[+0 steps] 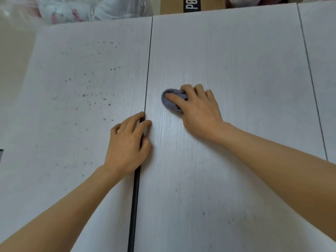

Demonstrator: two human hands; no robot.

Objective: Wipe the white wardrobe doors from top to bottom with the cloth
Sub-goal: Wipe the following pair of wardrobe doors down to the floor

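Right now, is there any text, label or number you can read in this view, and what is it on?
"Pal": white letters on a black strip of the cardboard box on top of the wardrobe, turned sideways and cut off by the frame edge, so the full word cannot be read.
Nothing else legible; the wardrobe doors carry no lettering.

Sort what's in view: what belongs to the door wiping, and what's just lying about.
Job: grey cloth under the right hand; middle door; spotted left door; left hand at the door gap.

Lying about: cardboard box and plastic bag on top.
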